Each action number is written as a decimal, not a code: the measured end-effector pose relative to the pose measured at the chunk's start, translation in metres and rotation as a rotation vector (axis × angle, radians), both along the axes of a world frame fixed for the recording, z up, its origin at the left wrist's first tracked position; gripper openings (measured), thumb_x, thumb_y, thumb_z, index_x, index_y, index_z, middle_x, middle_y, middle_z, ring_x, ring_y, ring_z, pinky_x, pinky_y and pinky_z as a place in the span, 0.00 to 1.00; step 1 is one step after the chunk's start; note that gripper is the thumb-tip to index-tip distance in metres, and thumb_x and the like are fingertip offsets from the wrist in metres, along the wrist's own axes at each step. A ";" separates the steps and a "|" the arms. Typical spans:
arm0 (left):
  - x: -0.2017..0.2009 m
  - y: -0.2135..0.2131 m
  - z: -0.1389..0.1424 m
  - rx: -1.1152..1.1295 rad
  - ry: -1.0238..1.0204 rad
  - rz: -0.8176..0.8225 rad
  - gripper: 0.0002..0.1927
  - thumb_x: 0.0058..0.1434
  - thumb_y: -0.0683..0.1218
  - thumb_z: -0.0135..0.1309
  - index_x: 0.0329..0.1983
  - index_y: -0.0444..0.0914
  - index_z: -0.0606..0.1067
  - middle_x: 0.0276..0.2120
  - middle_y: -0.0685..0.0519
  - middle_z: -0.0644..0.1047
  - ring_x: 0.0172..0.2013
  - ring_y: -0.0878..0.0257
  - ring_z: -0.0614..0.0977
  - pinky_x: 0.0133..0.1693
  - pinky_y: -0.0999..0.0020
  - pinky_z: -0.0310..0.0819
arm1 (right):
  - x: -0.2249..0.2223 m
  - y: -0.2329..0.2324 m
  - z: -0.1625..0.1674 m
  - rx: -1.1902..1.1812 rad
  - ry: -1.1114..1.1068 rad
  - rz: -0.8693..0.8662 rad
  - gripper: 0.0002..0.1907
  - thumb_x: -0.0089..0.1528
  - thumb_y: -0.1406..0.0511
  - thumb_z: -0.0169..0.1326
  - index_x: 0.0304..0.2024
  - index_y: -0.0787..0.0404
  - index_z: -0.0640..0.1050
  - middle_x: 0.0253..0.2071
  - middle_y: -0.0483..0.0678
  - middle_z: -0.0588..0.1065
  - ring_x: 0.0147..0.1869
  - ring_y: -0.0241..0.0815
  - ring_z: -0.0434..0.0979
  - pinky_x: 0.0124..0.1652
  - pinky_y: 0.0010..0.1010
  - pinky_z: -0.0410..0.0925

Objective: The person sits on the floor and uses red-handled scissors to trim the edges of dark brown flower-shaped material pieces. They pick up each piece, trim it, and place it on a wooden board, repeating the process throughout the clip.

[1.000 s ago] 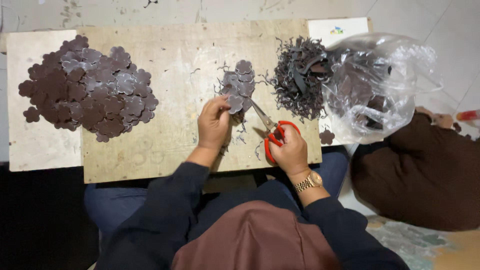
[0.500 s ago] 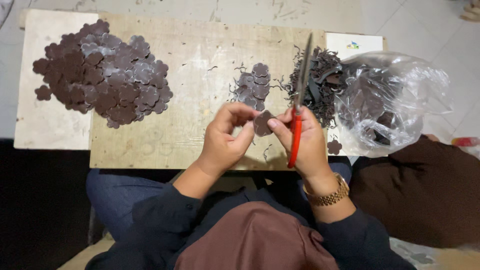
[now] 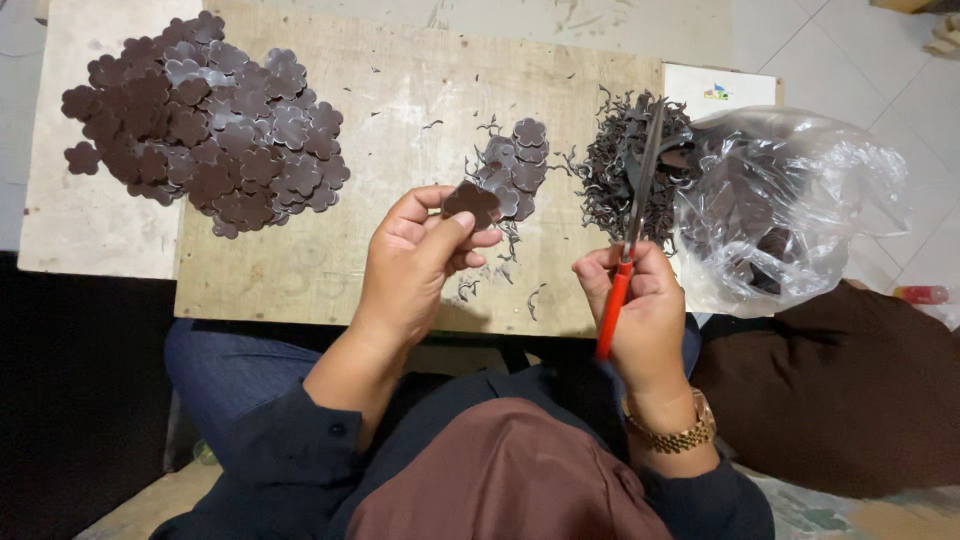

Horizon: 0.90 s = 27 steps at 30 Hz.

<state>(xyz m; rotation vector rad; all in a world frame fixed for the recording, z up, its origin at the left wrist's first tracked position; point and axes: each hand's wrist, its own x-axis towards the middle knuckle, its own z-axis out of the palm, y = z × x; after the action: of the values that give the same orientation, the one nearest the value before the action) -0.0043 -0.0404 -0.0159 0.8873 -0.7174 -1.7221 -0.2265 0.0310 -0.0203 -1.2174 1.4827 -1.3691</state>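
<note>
Head view looked straight down on a worn wooden board (image 3: 400,110) laid across the lap of a seated person in dark sleeves. Left hand (image 3: 415,260) sat at about 7 o'clock of the board's middle, thumb and fingers pinched together on 1 dark brown flower-shaped cutout (image 3: 471,203), held flat, just above the board surface. Right hand (image 3: 640,310) was at 5 o'clock, near the board's front edge, fingers curled shut around the red handles of a pair of scissors (image 3: 628,240); the blades pointed up toward 12 o'clock and appeared closed, tips over a heap of dark trimmings (image 3: 625,170). A gold wristwatch (image 3: 672,430) showed on the right wrist. Just beyond the held cutout, at 1 o'clock from it, lay a small stack of flower cutouts (image 3: 515,165) with thin curled offcuts scattered beside it. Well apart, at 10 o'clock on the board, spread a large pile of finished flower cutouts (image 3: 205,120), partly spilling onto a pale board (image 3: 70,220) on the left; 1 loose piece lay at that pile's left edge. At 3 o'clock a crumpled clear plastic bag (image 3: 790,200) held more dark material, touching the trimmings heap. Brown cloth (image 3: 850,390) lay at 4 o'clock, below the bag. Tiled floor (image 3: 860,70) showed at 2 o'clock.
</note>
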 end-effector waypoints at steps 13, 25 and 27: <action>-0.002 0.017 0.041 0.052 0.208 -0.214 0.26 0.64 0.40 0.41 0.66 0.27 0.63 0.48 0.41 0.80 0.48 0.51 0.85 0.45 0.64 0.83 | 0.008 0.011 -0.001 0.097 -0.117 0.096 0.10 0.64 0.70 0.60 0.44 0.63 0.71 0.41 0.45 0.77 0.44 0.32 0.77 0.45 0.23 0.70; -0.007 0.026 0.033 -0.422 -0.213 -0.091 0.10 0.66 0.33 0.55 0.48 0.34 0.76 0.55 0.43 0.81 0.57 0.55 0.83 0.57 0.63 0.77 | 0.021 0.022 0.012 0.020 -0.219 0.241 0.11 0.66 0.67 0.59 0.47 0.65 0.73 0.42 0.47 0.77 0.40 0.29 0.73 0.42 0.20 0.68; -0.001 0.029 0.038 -0.654 -0.426 -0.038 0.13 0.60 0.31 0.56 0.46 0.38 0.79 0.59 0.44 0.80 0.62 0.53 0.80 0.62 0.61 0.76 | 0.027 0.023 0.017 0.020 -0.448 0.204 0.12 0.67 0.64 0.57 0.47 0.65 0.74 0.42 0.50 0.78 0.32 0.27 0.68 0.34 0.18 0.63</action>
<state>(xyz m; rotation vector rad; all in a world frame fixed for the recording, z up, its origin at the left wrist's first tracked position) -0.0050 -0.0110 0.0223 0.7706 -1.4819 -1.2011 -0.1999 0.0537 -0.0031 -0.9402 1.0284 -1.3729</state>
